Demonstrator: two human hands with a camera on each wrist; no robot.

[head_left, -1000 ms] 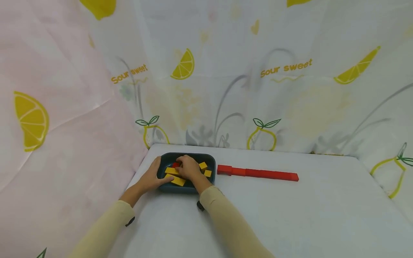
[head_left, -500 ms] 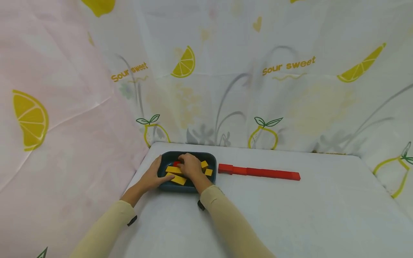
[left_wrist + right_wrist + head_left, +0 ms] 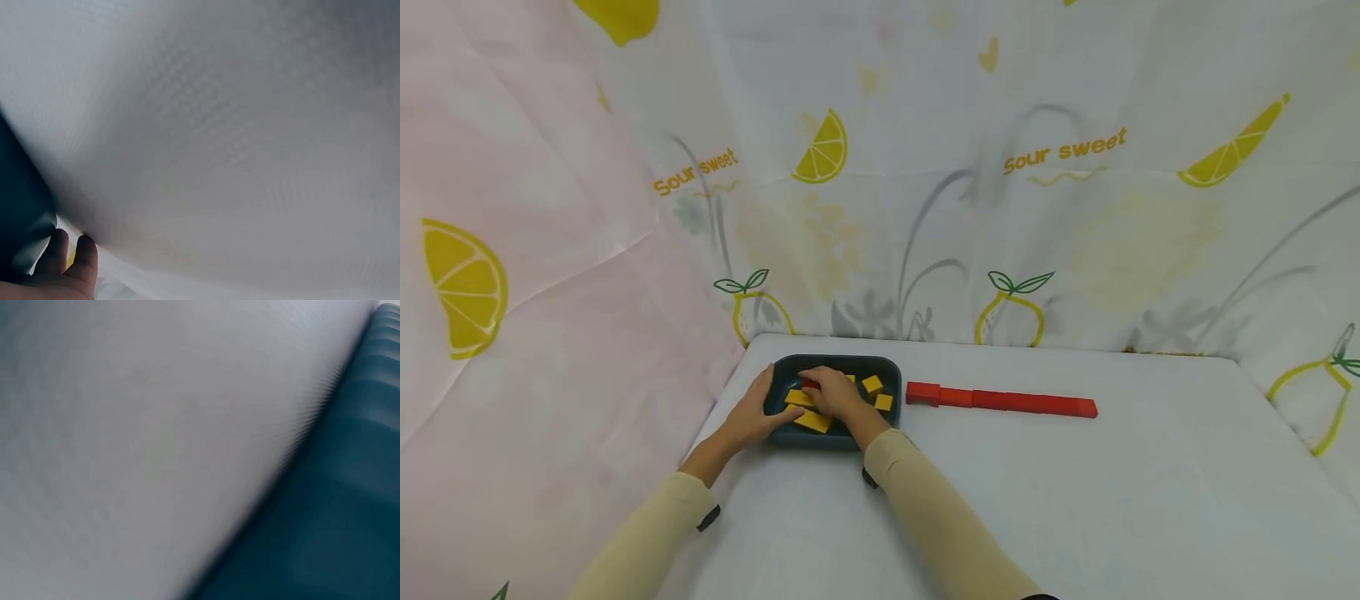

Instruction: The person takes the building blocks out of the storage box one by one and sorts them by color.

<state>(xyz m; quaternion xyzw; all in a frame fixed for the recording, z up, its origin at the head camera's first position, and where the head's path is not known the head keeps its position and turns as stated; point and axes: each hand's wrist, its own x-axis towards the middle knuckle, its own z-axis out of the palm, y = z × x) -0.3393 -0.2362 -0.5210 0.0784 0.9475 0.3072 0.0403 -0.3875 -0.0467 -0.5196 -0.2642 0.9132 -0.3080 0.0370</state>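
A dark blue tray [image 3: 889,367] holds several yellow blocks [image 3: 812,420] and a red block [image 3: 810,385]. My left hand [image 3: 751,415] holds the tray at its left side, fingers along the outer wall and thumb over the near rim by a yellow block. Only some of its fingers [image 3: 82,259] show beside the tray in the left wrist view. Inside the tray, my right hand [image 3: 838,395] pinches the red block between thumb and fingers, which partly cover it. The right wrist view shows the tray's outer wall [image 3: 337,506] but no hand.
Right of the tray, red blocks [image 3: 1022,402] lie end to end in a row on the white table [image 3: 1075,492]; the leftmost block [image 3: 922,393] looks taller. Lemon-printed cloth [image 3: 910,208] hangs behind the table, and pinkish cloth [image 3: 565,333] hangs along its left side.
My right hand has shifted slightly left inside the tray, its fingers closing over the red block. Another yellow block now shows behind it. The left hand has stayed at the tray's side.
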